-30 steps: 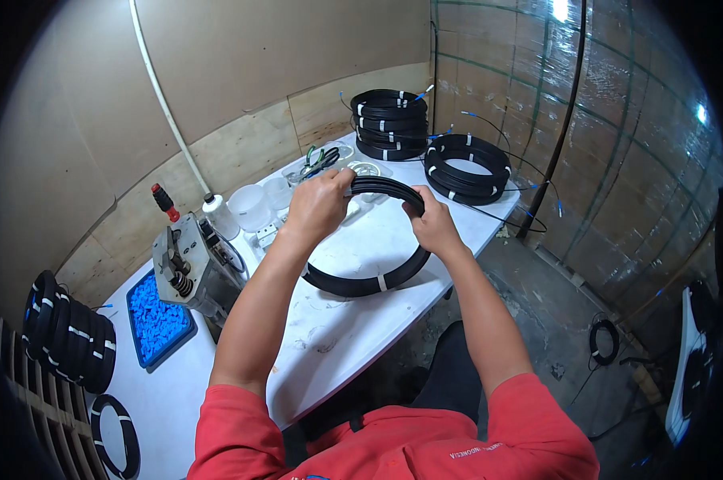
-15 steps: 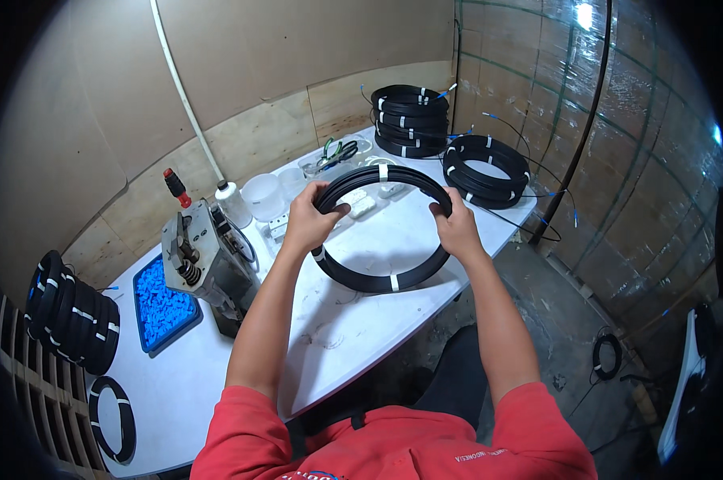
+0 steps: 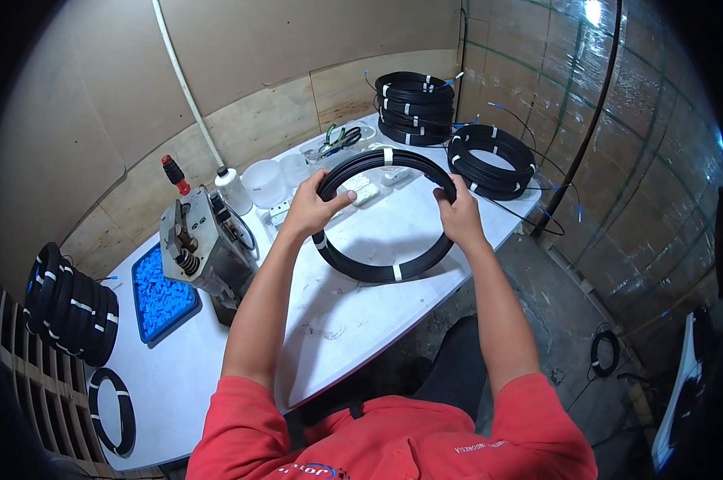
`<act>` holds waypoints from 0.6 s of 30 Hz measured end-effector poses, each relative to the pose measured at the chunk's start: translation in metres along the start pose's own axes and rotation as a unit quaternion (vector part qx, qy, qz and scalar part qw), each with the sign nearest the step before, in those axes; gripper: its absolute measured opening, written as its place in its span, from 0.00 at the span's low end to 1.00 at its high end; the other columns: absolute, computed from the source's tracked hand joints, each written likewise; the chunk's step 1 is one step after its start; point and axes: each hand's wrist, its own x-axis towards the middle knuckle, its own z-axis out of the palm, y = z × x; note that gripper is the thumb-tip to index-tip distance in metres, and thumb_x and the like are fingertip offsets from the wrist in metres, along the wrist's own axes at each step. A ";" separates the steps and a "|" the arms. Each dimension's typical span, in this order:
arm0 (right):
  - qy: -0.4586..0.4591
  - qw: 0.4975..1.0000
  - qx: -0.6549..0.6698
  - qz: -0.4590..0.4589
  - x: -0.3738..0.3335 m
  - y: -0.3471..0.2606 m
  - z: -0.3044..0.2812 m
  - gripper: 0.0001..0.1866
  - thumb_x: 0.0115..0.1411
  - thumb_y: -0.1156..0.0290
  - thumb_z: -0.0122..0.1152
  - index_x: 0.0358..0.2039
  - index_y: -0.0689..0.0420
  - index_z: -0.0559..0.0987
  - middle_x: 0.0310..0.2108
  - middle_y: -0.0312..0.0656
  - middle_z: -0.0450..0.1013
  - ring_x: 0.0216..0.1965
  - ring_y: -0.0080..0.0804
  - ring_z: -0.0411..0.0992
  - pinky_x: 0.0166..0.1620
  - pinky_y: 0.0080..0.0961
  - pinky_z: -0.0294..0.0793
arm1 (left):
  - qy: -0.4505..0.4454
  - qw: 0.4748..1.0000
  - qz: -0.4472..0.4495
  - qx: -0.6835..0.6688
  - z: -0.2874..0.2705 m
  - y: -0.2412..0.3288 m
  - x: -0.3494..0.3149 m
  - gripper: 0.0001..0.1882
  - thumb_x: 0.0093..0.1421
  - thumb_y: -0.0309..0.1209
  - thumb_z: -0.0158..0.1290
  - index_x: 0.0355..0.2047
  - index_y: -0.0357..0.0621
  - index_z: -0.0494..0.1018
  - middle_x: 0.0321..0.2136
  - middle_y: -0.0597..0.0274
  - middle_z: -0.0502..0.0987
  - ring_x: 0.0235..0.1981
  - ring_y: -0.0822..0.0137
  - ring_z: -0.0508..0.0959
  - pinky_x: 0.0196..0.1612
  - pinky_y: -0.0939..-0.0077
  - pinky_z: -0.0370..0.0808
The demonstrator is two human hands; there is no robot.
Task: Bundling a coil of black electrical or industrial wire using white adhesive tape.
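Both hands have spread apart since a second ago: they were close together near the top of the black cable coil, and now they sit on opposite sides of it, with a white band showing on the upper arc between them. The left hand grips the coil's left side, its thumb pointing into the ring; the right hand is closed around the right side, thumb inward too. The coil is tilted over the white table, in front of the person; whether its lower edge touches the tabletop, I cannot tell.

Beyond the right hand, a pair of stacked coils lies near the table's right end, and a taller stack of coils stands just behind it. To the left of the left arm is a metal machine, with a tray of small blue pieces beside it. A white bottle and a clear tub stand behind the machine, near a red and black screwdriver
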 end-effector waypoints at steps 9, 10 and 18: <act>0.032 0.999 0.007 -0.017 -0.009 -0.008 0.004 0.14 0.61 0.75 0.57 0.47 0.60 0.72 0.33 0.52 0.78 0.35 0.46 0.79 0.39 0.33 0.76 | -0.005 0.994 -0.030 -0.107 0.002 -0.020 0.001 0.13 0.53 0.34 0.64 0.31 0.38 0.76 0.21 0.69 0.75 0.23 0.78 0.68 0.29 0.80 0.65; 0.033 0.999 0.012 -0.016 -0.009 -0.009 0.004 0.14 0.61 0.75 0.57 0.47 0.60 0.72 0.33 0.51 0.78 0.36 0.46 0.79 0.39 0.33 0.76 | -0.020 0.993 -0.048 -0.108 0.000 -0.020 0.002 0.13 0.53 0.33 0.65 0.31 0.38 0.76 0.21 0.70 0.74 0.23 0.78 0.68 0.29 0.81 0.65; 0.042 0.998 0.011 -0.034 -0.007 -0.005 0.006 0.13 0.60 0.74 0.58 0.46 0.60 0.73 0.33 0.51 0.79 0.36 0.45 0.79 0.39 0.33 0.76 | 0.002 0.990 0.034 -0.135 0.005 -0.013 -0.004 0.16 0.51 0.33 0.66 0.36 0.40 0.74 0.23 0.71 0.73 0.24 0.78 0.66 0.29 0.81 0.64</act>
